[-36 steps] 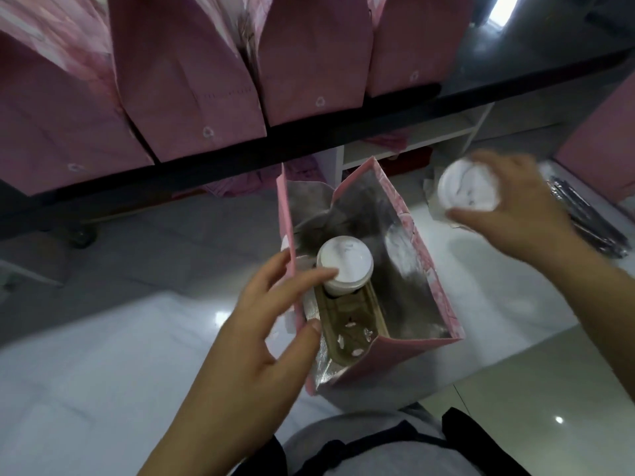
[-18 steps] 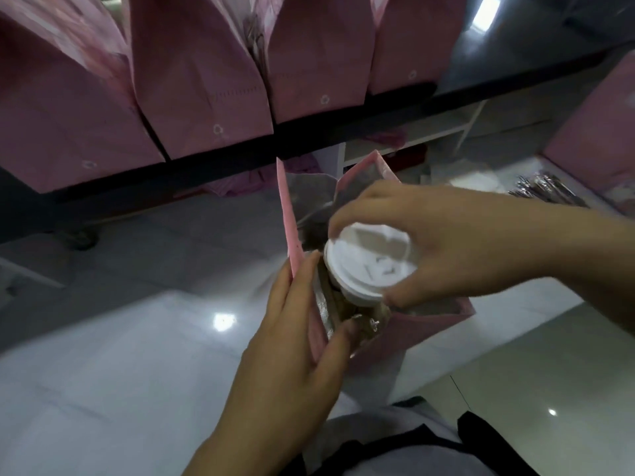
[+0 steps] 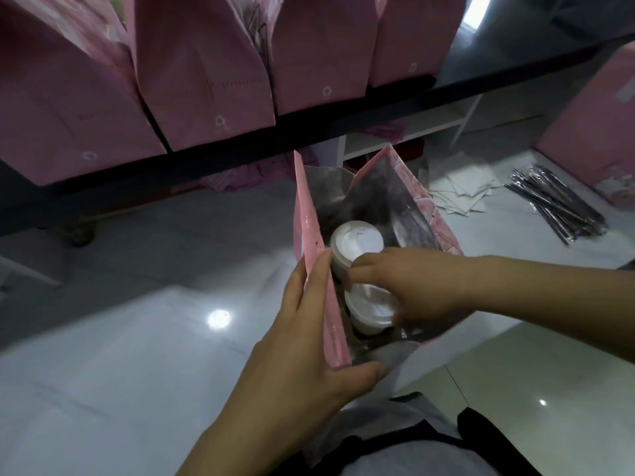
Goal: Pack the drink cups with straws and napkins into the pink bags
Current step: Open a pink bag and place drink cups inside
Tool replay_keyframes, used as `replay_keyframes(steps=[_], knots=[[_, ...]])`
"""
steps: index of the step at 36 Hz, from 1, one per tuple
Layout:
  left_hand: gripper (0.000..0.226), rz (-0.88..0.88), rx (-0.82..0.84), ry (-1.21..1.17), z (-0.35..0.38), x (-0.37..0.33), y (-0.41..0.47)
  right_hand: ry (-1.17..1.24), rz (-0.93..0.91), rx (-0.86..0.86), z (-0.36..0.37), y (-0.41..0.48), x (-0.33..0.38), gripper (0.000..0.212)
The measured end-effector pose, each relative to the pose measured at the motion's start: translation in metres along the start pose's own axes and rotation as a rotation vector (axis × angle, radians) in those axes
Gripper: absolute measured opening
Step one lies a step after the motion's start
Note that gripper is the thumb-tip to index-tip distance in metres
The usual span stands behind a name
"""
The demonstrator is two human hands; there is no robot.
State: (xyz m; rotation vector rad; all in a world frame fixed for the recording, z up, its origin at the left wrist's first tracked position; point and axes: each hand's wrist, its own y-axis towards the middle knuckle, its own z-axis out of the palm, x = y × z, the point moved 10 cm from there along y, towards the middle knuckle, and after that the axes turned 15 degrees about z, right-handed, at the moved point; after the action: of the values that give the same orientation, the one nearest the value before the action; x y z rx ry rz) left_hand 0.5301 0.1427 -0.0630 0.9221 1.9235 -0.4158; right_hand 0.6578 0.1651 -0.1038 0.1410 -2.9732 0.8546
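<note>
An open pink bag (image 3: 309,218) with a silver lining stands on the white floor in front of me. My left hand (image 3: 302,345) grips its near left wall, fingers outside and thumb at the near corner. Inside, a white-lidded cup (image 3: 357,240) sits at the far end. My right hand (image 3: 412,286) reaches in from the right and grips a second white-lidded cup (image 3: 369,310) at its lid, low in the bag just in front of the first. White napkins (image 3: 460,192) and wrapped straws (image 3: 556,204) lie on the floor to the right.
Several closed pink bags (image 3: 206,70) stand in a row on a dark shelf above and behind. Another pink bag (image 3: 598,111) stands at the far right. A white shelf unit (image 3: 422,128) sits under the dark shelf.
My right hand brought the second cup from the right over the bag and has lowered it inside beside the first. My left hand shifted from the first cup's lid to the bag's wall.
</note>
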Motion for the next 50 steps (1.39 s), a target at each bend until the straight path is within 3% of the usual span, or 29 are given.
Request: replay_keyframes(steps=[6, 16, 23, 33, 39, 41, 44, 47, 50], knots=[[0.113, 0.026, -0.017, -0.032, -0.003, 0.002, 0.002, -0.077, -0.007, 0.021, 0.008, -0.002, 0.000, 0.080], [0.108, 0.062, -0.036, -0.080, 0.001, 0.007, 0.005, -0.225, -0.039, -0.016, 0.020, 0.008, 0.013, 0.063], [0.105, 0.068, -0.045, -0.096, 0.003, 0.012, 0.003, -0.188, -0.024, -0.040, 0.027, 0.013, 0.007, 0.060], [0.103, 0.092, -0.021, -0.082, 0.003, 0.018, 0.001, -0.135, 0.044, -0.083, 0.028, 0.021, -0.004, 0.074], [0.104, 0.131, -0.003, -0.001, -0.003, 0.020, 0.007, -0.041, 0.122, 0.001, 0.022, 0.021, -0.008, 0.078], [0.105, 0.153, 0.006, 0.024, -0.004, 0.020, 0.009, -0.020, 0.155, 0.038, 0.023, 0.017, -0.008, 0.072], [0.106, 0.210, -0.018, 0.086, -0.010, 0.016, 0.011, 0.103, 0.208, 0.076, 0.018, 0.011, -0.009, 0.046], [0.106, 0.315, -0.041, 0.197, -0.016, 0.007, 0.013, 0.136, 0.270, -0.053, -0.007, -0.003, -0.014, 0.053], [0.103, 0.389, -0.034, 0.245, -0.019, 0.000, 0.016, 0.303, 0.339, -0.302, -0.045, -0.032, -0.022, 0.044]])
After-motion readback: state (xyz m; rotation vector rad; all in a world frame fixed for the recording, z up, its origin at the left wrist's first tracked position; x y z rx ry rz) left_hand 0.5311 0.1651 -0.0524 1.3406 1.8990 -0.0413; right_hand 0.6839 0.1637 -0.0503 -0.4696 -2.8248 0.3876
